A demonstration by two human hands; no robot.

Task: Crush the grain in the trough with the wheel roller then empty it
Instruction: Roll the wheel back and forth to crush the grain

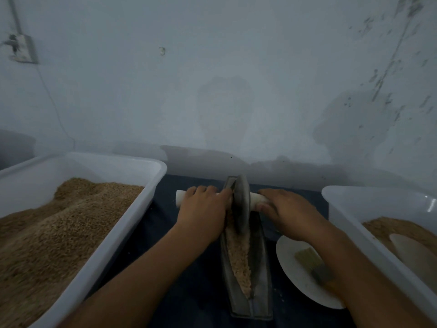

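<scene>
A narrow grey metal trough (260, 268) lies lengthwise on the dark mat, with tan crushed grain (238, 259) along its groove. The dark wheel roller (241, 204) stands on edge in the trough's far half. Its white handle (181, 197) sticks out on both sides. My left hand (203, 209) grips the left side of the handle. My right hand (283, 209) grips the right side, close to the wheel. The far end of the trough is partly hidden behind the wheel.
A large white tub (146, 185) heaped with grain stands at the left. Another white tub (350, 209) with grain and a pale scoop (411, 254) stands at the right. A white plate (290, 275) with a brush (312, 261) lies under my right forearm. A wall is right behind.
</scene>
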